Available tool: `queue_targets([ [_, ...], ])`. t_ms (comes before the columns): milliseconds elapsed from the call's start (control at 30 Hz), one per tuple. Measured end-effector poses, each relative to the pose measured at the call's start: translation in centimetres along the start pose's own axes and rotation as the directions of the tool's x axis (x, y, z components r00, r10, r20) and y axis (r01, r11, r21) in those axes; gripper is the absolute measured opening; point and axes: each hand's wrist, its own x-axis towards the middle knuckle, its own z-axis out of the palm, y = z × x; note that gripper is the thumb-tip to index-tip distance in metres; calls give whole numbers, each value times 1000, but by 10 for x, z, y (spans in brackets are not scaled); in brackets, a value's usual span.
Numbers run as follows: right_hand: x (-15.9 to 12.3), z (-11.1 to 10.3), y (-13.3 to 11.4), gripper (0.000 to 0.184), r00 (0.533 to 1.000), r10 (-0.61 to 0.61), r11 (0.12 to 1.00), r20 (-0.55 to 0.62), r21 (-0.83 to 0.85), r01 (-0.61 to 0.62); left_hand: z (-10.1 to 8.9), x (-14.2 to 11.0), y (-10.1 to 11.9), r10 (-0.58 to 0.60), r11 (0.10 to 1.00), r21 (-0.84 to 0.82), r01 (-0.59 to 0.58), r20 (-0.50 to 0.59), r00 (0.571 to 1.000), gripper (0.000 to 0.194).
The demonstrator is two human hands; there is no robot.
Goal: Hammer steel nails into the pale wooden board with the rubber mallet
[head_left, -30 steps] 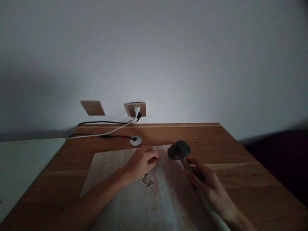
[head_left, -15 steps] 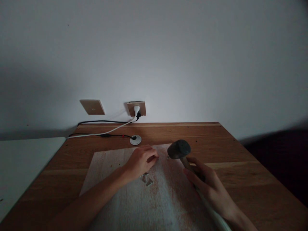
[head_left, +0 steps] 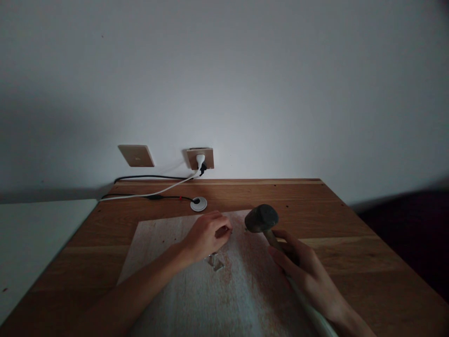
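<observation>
My right hand (head_left: 305,267) is wrapped round the wooden handle of a mallet (head_left: 261,218) with a dark, rounded head. The head is raised over the right edge of a pale, worn board (head_left: 196,299). Over the board's upper middle, my left hand (head_left: 207,236) has its thumb and fingers pinched together. What lies between those fingertips is too small and dark to name. Just below the left hand, a few small clear, shiny pieces (head_left: 215,263) lie on the board, partly hidden by the hand.
The board rests on a wooden table (head_left: 351,267) against a white wall. A round cable grommet (head_left: 199,204) sits behind the board. White and black cables (head_left: 157,193) run along the back to a wall socket (head_left: 206,159). A white surface (head_left: 31,243) adjoins on the left.
Both hands and the mallet keep nearly the same positions. The whole view has shifted very slightly.
</observation>
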Motion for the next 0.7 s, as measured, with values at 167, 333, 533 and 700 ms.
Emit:
queue_targets([
  [167,-2,0,1,54,999,34,999,-15,-16,-34,0,0,0,-14,1000,-3,14,-6,1000,18],
  [333,-1,-1,8,52,1000,-1,1000,-9,-10,1,0,0,-1,6,1000,-27,-6,-8,1000,18],
  [533,1,-1,11,53,1000,-18,1000,-22,-25,18,2,0,-3,26,1000,10,-25,-47,999,20],
  [700,1,-1,12,48,1000,-31,999,-6,-23,30,2,0,-2,61,998,-5,-61,-32,998,19],
])
